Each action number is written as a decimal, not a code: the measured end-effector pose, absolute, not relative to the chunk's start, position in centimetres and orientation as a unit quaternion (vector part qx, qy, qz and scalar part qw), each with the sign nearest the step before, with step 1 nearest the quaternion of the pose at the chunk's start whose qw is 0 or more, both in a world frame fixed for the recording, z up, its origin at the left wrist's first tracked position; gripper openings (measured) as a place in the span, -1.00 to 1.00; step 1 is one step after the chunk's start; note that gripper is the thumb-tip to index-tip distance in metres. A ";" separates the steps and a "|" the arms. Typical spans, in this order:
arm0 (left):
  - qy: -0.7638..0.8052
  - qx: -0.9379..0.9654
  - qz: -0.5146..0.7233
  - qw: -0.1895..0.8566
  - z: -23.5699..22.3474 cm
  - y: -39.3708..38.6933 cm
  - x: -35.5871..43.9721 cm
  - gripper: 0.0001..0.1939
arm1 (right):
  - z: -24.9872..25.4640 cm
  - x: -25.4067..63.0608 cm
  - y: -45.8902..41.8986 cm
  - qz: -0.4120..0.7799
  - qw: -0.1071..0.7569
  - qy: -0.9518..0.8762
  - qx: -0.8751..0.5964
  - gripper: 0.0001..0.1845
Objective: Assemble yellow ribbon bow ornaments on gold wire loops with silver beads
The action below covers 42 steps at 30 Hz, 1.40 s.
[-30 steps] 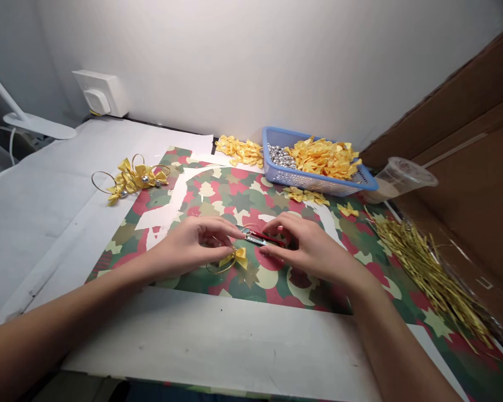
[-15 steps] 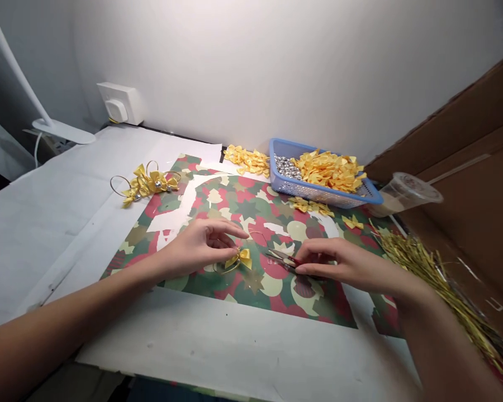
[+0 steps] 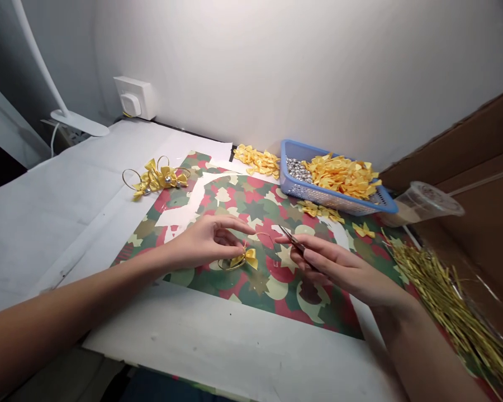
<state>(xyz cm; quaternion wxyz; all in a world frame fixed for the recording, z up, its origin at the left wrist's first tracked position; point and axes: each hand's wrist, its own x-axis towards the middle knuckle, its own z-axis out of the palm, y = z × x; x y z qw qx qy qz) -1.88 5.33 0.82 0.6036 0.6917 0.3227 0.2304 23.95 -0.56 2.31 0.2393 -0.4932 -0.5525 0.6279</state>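
My left hand (image 3: 207, 241) is closed at thumb and fingers on a small yellow ribbon bow (image 3: 250, 258) with a loop of gold wire (image 3: 233, 268) beside it. A thin wire end (image 3: 263, 234) sticks out to the right of my left fingertips. My right hand (image 3: 331, 261) grips a small pair of thread snips (image 3: 294, 241), whose narrow blades point up and left, apart from the bow. Most of the snips' handle is hidden by my fingers. Both hands are over a camouflage-like patterned paper sheet (image 3: 255, 209) in red, green and cream.
Several yellow bows with wire loops and silver beads (image 3: 155, 177) lie at left. A blue basket (image 3: 337, 202) holds silver beads and yellow bows, with loose bows (image 3: 257, 160) around it. At right are a plastic cup (image 3: 431, 202), gold wire strands (image 3: 448, 301) and cardboard (image 3: 486, 218).
My right hand has drawn away to the right with the snips and turned them so the blades point upward. My left hand keeps hold of the bow. The view has shifted slightly.
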 end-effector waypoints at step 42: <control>0.289 0.699 0.222 0.615 1.5 4.0 -1.2 -0.68 | 1.8 21.5 -1.8 0.634 0.199 -0.511 -0.546 -0.50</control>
